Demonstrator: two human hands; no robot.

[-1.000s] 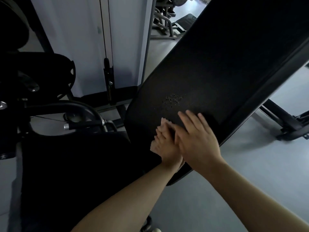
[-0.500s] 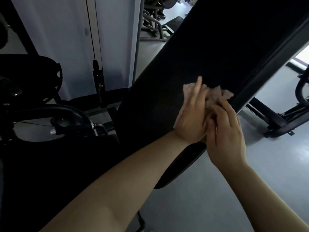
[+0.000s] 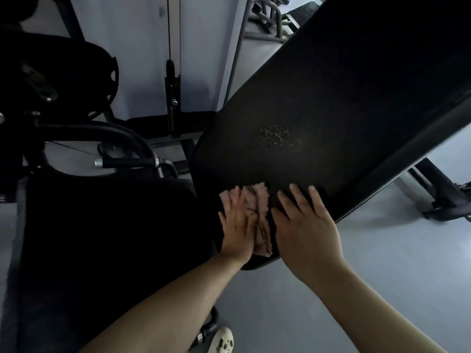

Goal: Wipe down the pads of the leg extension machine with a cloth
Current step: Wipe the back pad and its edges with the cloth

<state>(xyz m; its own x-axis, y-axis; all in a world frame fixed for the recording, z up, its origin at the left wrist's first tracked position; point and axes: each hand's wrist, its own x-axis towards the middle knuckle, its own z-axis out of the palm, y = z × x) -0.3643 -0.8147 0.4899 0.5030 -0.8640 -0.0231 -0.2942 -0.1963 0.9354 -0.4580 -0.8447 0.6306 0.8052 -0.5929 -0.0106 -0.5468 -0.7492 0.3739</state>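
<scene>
Both hands have come back down to the lower end of the long black vinyl back pad [image 3: 318,110]; half a second ago they were working higher up near its right edge with the cloth bunched between them. I now see my left hand [image 3: 235,225] laid flat, fingers straight, pressing the crumpled pink terry cloth [image 3: 258,212] against the pad's bottom corner, while my right hand [image 3: 305,225] rests open just beside it, palm on the bare vinyl, fingers spread and holding nothing. The hands sit side by side, the cloth showing between them and partly under the left palm.

I judge this as the end of a downward stroke, so the lower strip of the pad is getting covered. A cluster of small pale specks [image 3: 274,135] sits on the pad above the hands; whether it is grit or wear in the surface I cannot tell, and it is untouched at this moment, so I reckon that patch wants another pass.

The pad is a broad, rounded-corner slab, tilted, with a matte, faintly pebbled skin that should let the cloth glide. The cloth looks soft, nappy and folded in loose ridges. To the left lie the dark flat seat cushion [image 3: 102,238], dim and hard to read, and a curved black steel handle with a chrome collar [image 3: 127,163].
</scene>
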